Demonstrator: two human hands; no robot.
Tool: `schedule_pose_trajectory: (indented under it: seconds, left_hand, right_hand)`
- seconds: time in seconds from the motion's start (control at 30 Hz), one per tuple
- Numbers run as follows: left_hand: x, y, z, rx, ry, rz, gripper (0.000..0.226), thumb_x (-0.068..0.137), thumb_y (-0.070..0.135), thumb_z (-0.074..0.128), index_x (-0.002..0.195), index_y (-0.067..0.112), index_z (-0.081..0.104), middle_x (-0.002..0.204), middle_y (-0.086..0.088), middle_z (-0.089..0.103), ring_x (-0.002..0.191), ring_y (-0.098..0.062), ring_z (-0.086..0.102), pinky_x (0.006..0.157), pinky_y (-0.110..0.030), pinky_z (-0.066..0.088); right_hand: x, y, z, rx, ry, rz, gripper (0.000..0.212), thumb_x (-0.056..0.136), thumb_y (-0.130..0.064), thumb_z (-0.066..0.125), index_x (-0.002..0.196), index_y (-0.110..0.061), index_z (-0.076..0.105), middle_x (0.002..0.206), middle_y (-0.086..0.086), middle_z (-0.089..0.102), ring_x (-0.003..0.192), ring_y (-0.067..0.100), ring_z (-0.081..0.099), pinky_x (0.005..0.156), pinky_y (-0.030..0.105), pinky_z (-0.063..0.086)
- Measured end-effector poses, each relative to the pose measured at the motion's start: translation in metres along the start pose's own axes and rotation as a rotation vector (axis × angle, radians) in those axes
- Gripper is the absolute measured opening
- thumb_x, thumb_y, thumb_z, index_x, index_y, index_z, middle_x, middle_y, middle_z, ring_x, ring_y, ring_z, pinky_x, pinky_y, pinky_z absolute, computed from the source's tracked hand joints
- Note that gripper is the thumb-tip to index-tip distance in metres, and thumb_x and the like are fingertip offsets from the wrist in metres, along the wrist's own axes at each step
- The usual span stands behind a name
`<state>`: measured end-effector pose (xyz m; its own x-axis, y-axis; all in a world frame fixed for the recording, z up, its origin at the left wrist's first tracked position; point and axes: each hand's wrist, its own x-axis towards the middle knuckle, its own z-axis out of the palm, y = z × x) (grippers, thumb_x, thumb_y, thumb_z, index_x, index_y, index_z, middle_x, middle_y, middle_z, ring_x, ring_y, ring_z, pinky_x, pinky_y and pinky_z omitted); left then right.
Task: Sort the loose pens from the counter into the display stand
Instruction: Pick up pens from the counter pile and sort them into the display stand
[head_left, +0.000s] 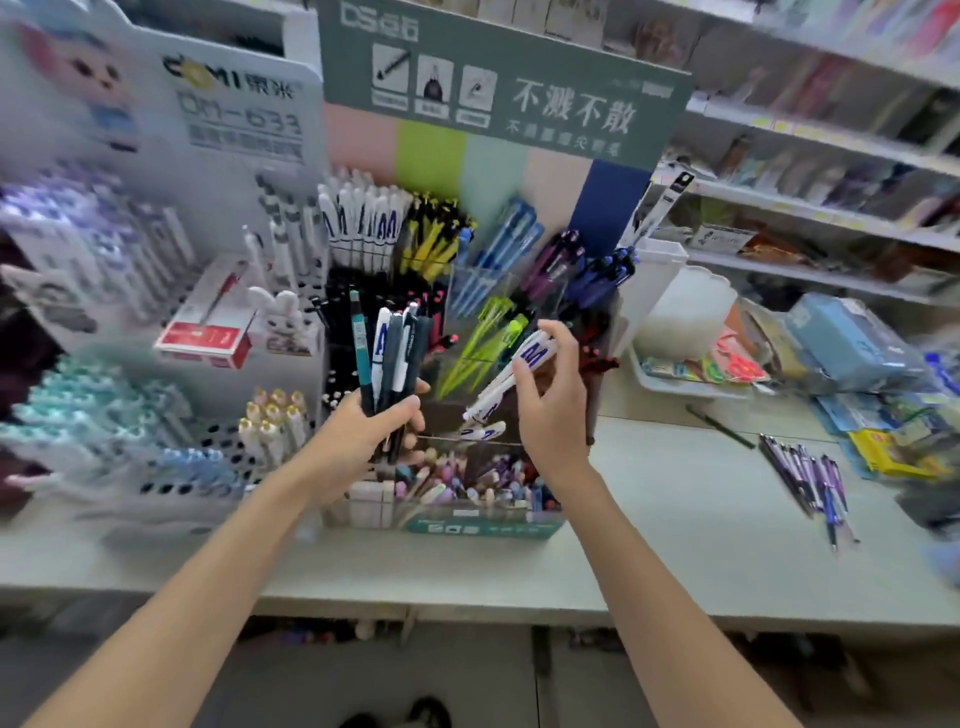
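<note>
My left hand (376, 423) grips an upright bundle of pens (392, 353), dark, teal and white ones, in front of the clear tiered display stand (483, 522). My right hand (550, 395) pinches a white pen with blue lettering (511, 376), slanted down toward a middle compartment of the stand where two similar white pens (483, 432) lie. Loose purple and blue pens (810, 478) lie in a heap on the counter to the right, with one dark pen (719, 426) lying apart from them.
The stand's compartments hold white, yellow, blue, purple, black and green pens. A white perforated rack (197, 467) with pastel pens stands left, with a red pen box (208, 327). A white tray (691, 387) and packaged stationery sit right. Shelves run behind. The pale counter (649, 545) stretches in front.
</note>
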<state>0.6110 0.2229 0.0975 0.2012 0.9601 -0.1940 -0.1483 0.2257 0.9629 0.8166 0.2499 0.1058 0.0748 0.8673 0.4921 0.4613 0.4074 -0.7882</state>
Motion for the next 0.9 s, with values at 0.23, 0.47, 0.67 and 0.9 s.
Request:
schedule_pose_trajectory:
  seconds: [0.23,0.47,0.67,0.9]
  left_hand:
    - [-0.008,-0.005,-0.009,0.105,-0.130,-0.003,0.023,0.101,0.018,0.050,0.123,0.019,0.058,0.079,-0.007,0.052,0.064,-0.015,0.049,0.060,-0.027,0.049]
    - [-0.008,-0.004,-0.002,0.095,-0.171,-0.022,0.024,0.100,0.020,0.051,0.121,0.013,0.060,0.076,-0.005,0.050,0.058,-0.010,0.043,0.052,-0.021,0.041]
    - [-0.004,0.005,0.009,0.144,-0.243,-0.051,0.038,0.100,0.028,0.049,0.125,0.000,0.053,0.079,-0.003,0.056,0.063,-0.011,0.045,0.054,-0.022,0.040]
    - [-0.004,0.004,0.009,-0.049,-0.315,-0.095,0.051,0.090,0.038,0.059,0.129,0.005,0.053,0.109,-0.019,0.060,0.067,-0.012,0.048,0.049,-0.018,0.043]
  right_hand:
    - [-0.027,0.055,0.034,-0.365,-0.158,-0.125,0.023,0.090,-0.002,0.064,0.112,-0.004,0.062,0.095,0.010,0.064,0.092,0.027,0.054,0.091,0.035,0.050]
    - [-0.026,0.037,0.017,-0.416,-0.135,-0.204,0.038,0.096,-0.030,0.049,0.124,-0.009,0.063,0.118,0.004,0.063,0.110,0.017,0.051,0.097,0.031,0.039]
    - [0.020,-0.047,-0.009,0.125,-0.351,0.184,0.052,0.092,-0.038,0.064,0.140,-0.028,0.046,0.120,-0.007,0.061,0.108,0.011,0.058,0.093,0.022,0.048]
    - [0.028,-0.044,-0.019,0.101,-0.407,0.170,0.028,0.091,-0.010,0.066,0.117,-0.019,0.068,0.111,-0.001,0.068,0.107,0.014,0.063,0.100,0.037,0.049]
